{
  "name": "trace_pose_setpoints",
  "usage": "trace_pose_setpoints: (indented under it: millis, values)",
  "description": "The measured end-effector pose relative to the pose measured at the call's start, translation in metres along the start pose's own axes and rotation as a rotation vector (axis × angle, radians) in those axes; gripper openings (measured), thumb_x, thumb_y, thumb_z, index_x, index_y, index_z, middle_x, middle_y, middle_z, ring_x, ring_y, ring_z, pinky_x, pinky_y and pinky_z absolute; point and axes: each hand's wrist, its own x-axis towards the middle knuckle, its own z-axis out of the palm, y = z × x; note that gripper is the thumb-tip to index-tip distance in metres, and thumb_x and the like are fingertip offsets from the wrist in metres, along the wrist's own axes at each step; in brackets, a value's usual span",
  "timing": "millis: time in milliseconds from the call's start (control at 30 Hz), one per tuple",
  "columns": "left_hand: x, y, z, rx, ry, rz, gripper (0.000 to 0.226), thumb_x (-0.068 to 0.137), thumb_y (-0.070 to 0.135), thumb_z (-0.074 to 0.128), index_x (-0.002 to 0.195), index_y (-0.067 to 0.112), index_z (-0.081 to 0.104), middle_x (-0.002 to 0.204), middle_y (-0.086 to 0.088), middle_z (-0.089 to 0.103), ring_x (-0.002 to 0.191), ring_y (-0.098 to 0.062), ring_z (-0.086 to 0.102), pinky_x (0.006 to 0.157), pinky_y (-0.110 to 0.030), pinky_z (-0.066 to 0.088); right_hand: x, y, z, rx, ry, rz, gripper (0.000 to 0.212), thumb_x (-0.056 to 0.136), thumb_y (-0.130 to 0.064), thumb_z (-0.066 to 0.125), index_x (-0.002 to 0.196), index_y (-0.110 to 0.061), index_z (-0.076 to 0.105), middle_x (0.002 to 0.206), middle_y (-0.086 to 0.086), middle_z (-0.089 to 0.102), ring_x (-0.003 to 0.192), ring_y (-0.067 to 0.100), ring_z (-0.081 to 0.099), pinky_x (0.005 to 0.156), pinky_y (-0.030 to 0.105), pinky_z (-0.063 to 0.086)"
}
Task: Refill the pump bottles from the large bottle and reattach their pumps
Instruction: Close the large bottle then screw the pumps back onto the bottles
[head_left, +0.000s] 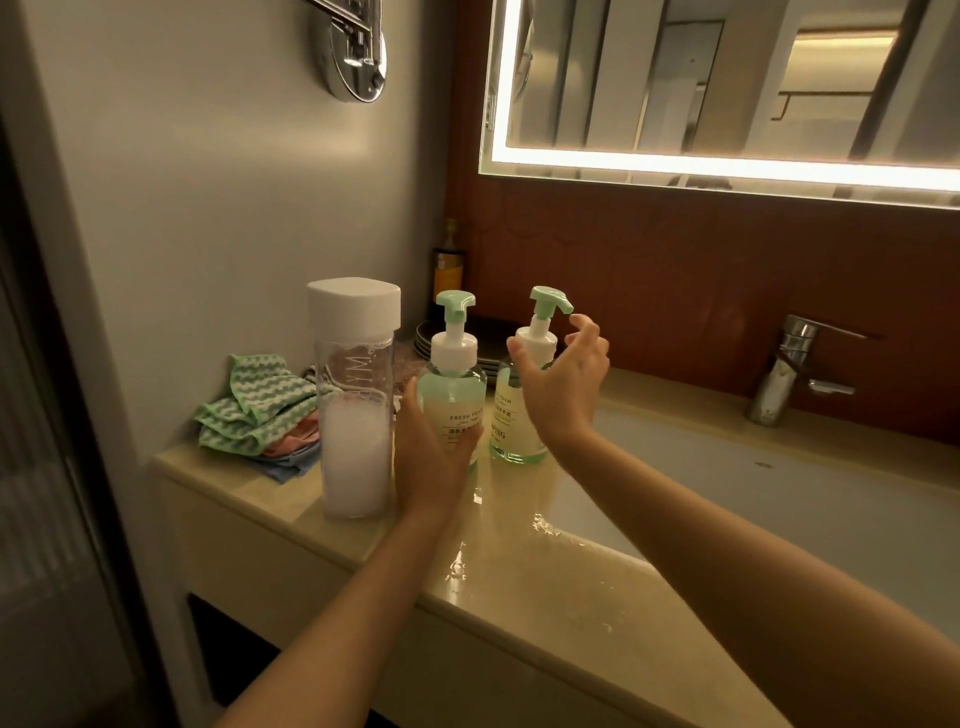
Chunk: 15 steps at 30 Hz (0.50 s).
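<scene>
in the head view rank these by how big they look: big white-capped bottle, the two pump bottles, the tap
1. large bottle
2. left pump bottle and right pump bottle: look alike, not ranked
3. tap, though farther from the camera, so unsure

left pump bottle (453, 395) label: partly behind left hand (434, 457) | mirror (727, 88): cut at top | plates (422, 338): mostly hidden

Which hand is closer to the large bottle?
Left. The left hand grips the pump bottle beside the large bottle; the right hand is farther right, at the other pump.
</scene>
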Motion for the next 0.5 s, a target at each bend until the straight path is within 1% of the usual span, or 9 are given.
trace_pose_setpoints:
  millis: [33, 67, 133, 200, 267, 333, 367, 467, 500]
  values:
    - [0.0, 0.0, 0.0, 0.003, 0.012, -0.005, 0.084, 0.072, 0.015, 0.076, 0.141, 0.014, 0.027, 0.138, -0.008, 0.044, 0.125, -0.024, 0.044, 0.103, -0.042, 0.04, 0.007, 0.002, 0.002, -0.004, -0.042, 0.033, 0.073, 0.08, -0.042, 0.065, 0.137, -0.011, 0.031, 0.129, 0.009, 0.043, 0.117, 0.022, 0.041, 0.099, 0.035, 0.04]
    - [0.0, 0.0, 0.0, 0.008, 0.023, -0.008, 0.084, 0.073, 0.013, 0.075, 0.141, 0.015, 0.026, 0.138, -0.007, 0.044, 0.126, -0.024, 0.044, 0.103, -0.043, 0.039, 0.014, 0.005, 0.005, 0.007, -0.091, 0.053, 0.072, 0.081, -0.041, 0.064, 0.137, -0.011, 0.031, 0.13, 0.01, 0.043, 0.119, 0.023, 0.042, 0.1, 0.038, 0.04]
    - [0.0, -0.002, 0.001, 0.021, 0.03, -0.01, 0.085, 0.075, 0.011, 0.073, 0.143, 0.017, 0.023, 0.139, -0.007, 0.043, 0.126, -0.024, 0.043, 0.103, -0.044, 0.039, 0.022, 0.008, 0.008, 0.013, -0.188, 0.038, 0.055, 0.086, -0.036, 0.06, 0.131, -0.012, 0.041, 0.125, 0.01, 0.05, 0.115, 0.025, 0.049, 0.096, 0.041, 0.045]
    - [0.0, -0.005, 0.002, 0.026, 0.016, -0.033, 0.085, 0.078, 0.011, 0.069, 0.145, 0.022, 0.017, 0.142, -0.006, 0.04, 0.128, -0.023, 0.041, 0.104, -0.045, 0.038, 0.025, 0.011, 0.01, -0.022, -0.211, -0.019, 0.041, 0.088, -0.032, 0.057, 0.123, -0.011, 0.049, 0.116, 0.009, 0.057, 0.106, 0.025, 0.055, 0.09, 0.04, 0.048]
    - [0.0, -0.008, 0.002, 0.037, 0.01, -0.049, 0.084, 0.081, 0.01, 0.065, 0.145, 0.026, 0.014, 0.144, -0.005, 0.038, 0.13, -0.023, 0.039, 0.105, -0.046, 0.037, 0.024, 0.015, 0.01, -0.023, -0.193, -0.057, 0.04, 0.088, -0.028, 0.058, 0.122, -0.01, 0.05, 0.113, 0.009, 0.058, 0.101, 0.024, 0.055, 0.087, 0.04, 0.049]
    - [0.001, -0.009, 0.001, 0.079, 0.005, -0.059, 0.084, 0.082, 0.007, 0.062, 0.146, 0.025, 0.011, 0.146, -0.007, 0.034, 0.133, -0.025, 0.036, 0.108, -0.046, 0.034, 0.021, 0.019, 0.009, 0.014, -0.214, -0.068, 0.045, 0.087, -0.027, 0.06, 0.127, -0.013, 0.047, 0.116, 0.008, 0.058, 0.104, 0.024, 0.055, 0.09, 0.042, 0.049]
    - [0.001, -0.008, 0.001, 0.099, 0.007, -0.055, 0.084, 0.083, 0.005, 0.061, 0.146, 0.023, 0.009, 0.148, -0.008, 0.032, 0.135, -0.025, 0.033, 0.109, -0.046, 0.032, 0.019, 0.019, 0.008, 0.038, -0.243, -0.051, 0.052, 0.086, -0.028, 0.061, 0.133, -0.014, 0.042, 0.121, 0.008, 0.056, 0.11, 0.025, 0.053, 0.093, 0.044, 0.048]
    - [-0.006, 0.0, 0.001, 0.085, 0.022, 0.04, 0.084, 0.083, 0.006, 0.061, 0.146, 0.023, 0.008, 0.152, -0.008, 0.023, 0.138, -0.024, 0.028, 0.111, -0.044, 0.031, 0.01, 0.019, -0.008, 0.102, -0.294, 0.058, 0.084, 0.083, -0.034, 0.065, 0.147, -0.016, 0.015, 0.146, 0.009, 0.036, 0.132, 0.025, 0.036, 0.107, 0.046, 0.036]
    - [-0.01, 0.004, 0.001, 0.085, 0.019, 0.088, 0.083, 0.084, 0.006, 0.059, 0.147, 0.022, 0.007, 0.154, -0.008, 0.019, 0.139, -0.024, 0.024, 0.112, -0.04, 0.028, 0.006, 0.019, -0.017, 0.119, -0.282, 0.092, 0.085, 0.083, -0.036, 0.064, 0.147, -0.015, 0.012, 0.149, 0.01, 0.032, 0.135, 0.024, 0.032, 0.109, 0.044, 0.033]
